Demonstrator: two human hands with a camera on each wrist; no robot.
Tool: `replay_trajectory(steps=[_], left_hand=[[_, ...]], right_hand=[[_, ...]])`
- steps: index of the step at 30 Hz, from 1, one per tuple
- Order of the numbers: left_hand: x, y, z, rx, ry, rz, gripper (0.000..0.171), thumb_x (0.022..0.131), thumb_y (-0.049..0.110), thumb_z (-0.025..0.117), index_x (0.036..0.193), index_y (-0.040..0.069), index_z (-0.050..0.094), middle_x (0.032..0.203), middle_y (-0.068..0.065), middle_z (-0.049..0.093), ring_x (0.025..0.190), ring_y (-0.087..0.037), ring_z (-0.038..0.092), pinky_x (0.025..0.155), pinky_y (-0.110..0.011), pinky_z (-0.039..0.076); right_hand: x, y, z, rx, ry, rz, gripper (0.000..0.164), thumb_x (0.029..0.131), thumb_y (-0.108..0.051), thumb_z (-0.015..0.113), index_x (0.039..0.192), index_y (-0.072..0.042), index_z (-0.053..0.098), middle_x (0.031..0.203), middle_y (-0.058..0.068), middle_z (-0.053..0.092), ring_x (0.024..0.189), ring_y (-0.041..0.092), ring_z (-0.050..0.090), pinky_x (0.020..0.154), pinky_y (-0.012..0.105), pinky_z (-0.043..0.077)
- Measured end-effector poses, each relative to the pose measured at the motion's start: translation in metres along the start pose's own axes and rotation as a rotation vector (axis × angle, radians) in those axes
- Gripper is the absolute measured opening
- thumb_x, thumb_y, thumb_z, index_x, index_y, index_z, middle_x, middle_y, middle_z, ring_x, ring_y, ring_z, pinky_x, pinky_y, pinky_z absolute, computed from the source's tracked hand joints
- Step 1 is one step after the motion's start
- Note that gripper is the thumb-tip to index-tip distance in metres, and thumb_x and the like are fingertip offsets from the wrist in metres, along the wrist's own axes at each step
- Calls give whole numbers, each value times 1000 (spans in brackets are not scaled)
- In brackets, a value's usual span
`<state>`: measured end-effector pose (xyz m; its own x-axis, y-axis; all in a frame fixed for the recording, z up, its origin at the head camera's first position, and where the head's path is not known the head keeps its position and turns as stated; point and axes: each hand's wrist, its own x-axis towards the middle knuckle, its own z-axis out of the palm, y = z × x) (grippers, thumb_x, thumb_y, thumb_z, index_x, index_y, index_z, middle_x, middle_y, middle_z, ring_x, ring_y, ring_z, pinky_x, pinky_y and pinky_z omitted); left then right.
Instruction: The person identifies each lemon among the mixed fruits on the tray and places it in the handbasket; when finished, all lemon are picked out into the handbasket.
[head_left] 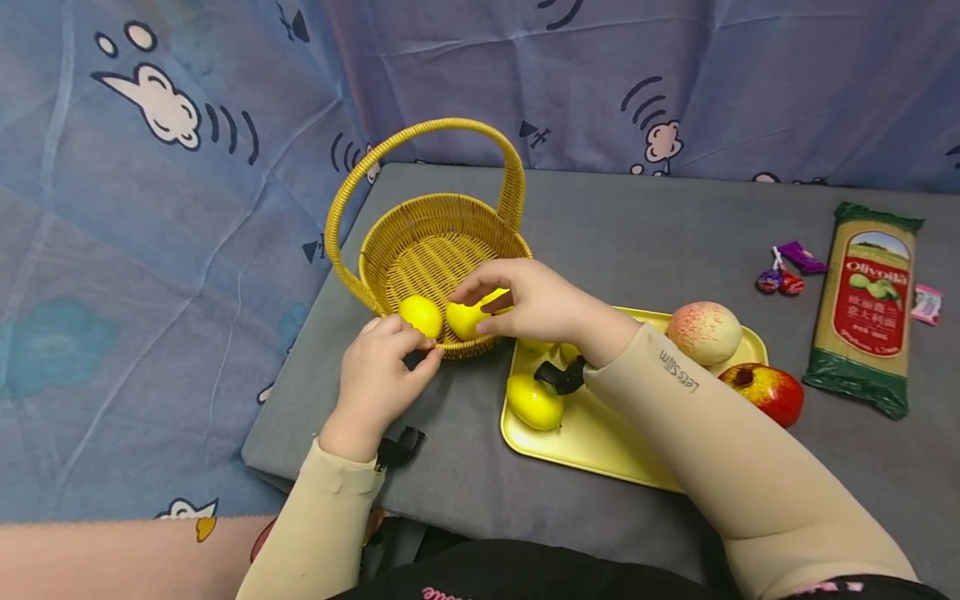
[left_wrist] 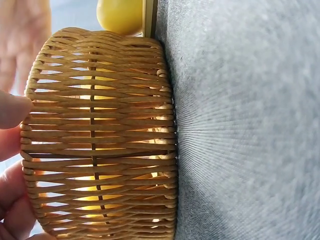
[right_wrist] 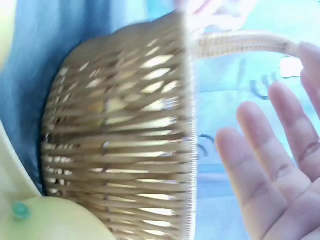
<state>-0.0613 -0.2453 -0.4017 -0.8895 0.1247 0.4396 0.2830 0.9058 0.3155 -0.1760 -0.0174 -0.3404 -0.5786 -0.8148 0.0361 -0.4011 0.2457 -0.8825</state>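
Note:
A yellow wicker basket [head_left: 438, 212] with a tall arched handle stands on the grey table. Thumb and fingers of my left hand [head_left: 382, 375] pinch its near rim; the left wrist view shows the fingertips [left_wrist: 12, 110] along that rim. Inside the basket lie a yellow lemon [head_left: 421, 317] and another lemon [head_left: 463, 322], partly covered by my right hand [head_left: 536, 304]. That hand hovers over the basket's right side, its fingers loosely extended and apart, holding nothing in the right wrist view. Weave hides much of the basket's contents in both wrist views.
Right of the basket lies a yellow tray [head_left: 600, 446] with a lemon [head_left: 535, 402], a peach [head_left: 703, 332] and a red-yellow apple [head_left: 765, 393] at its edge. Farther right are a pasta pack [head_left: 866, 308], lollipops [head_left: 780, 279] and small wrapped sweets. A patterned cloth [head_left: 600, 75] hangs behind.

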Motion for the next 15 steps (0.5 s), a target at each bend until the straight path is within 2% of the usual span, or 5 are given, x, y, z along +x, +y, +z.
replay_trajectory(steps=[3, 5, 8, 11, 15], left_hand=[[0, 0, 0, 5, -1, 0, 12, 85, 29, 81, 86, 18, 78, 90, 3, 67, 83, -21, 57, 72, -36, 50], [0, 0, 0, 5, 0, -3, 13, 85, 30, 81, 87, 18, 78, 90, 3, 67, 83, -21, 58, 72, -37, 50], [0, 0, 0, 6, 0, -7, 12, 85, 30, 81, 87, 18, 78, 89, 4, 66, 82, -21, 57, 71, -37, 50], [0, 0, 0, 5, 0, -9, 13, 86, 31, 80, 87, 18, 78, 88, 3, 66, 82, -21, 58, 70, -36, 50], [0, 0, 1, 10, -1, -8, 13, 86, 31, 80, 87, 18, 78, 88, 3, 66, 83, -21, 58, 71, -36, 50]], right_hand=[[-18, -5, -1, 63, 24, -34, 41, 82, 3, 79, 121, -5, 70, 120, 10, 68, 113, 26, 65, 94, 42, 57], [-29, -6, 0, 63, 24, -54, 40, 82, -1, 82, 120, -5, 70, 118, 10, 68, 110, 28, 66, 93, 45, 57], [-44, -5, 4, 18, 23, -61, 37, 83, -7, 83, 118, -10, 72, 115, 3, 69, 106, 26, 66, 91, 45, 57], [-58, -1, 8, -27, 24, -44, 33, 86, -10, 81, 118, -16, 73, 115, -3, 70, 107, 21, 65, 90, 40, 58], [-75, 10, 17, -81, 19, -30, 33, 88, -12, 79, 119, -19, 72, 119, -6, 68, 113, 18, 63, 91, 35, 57]])
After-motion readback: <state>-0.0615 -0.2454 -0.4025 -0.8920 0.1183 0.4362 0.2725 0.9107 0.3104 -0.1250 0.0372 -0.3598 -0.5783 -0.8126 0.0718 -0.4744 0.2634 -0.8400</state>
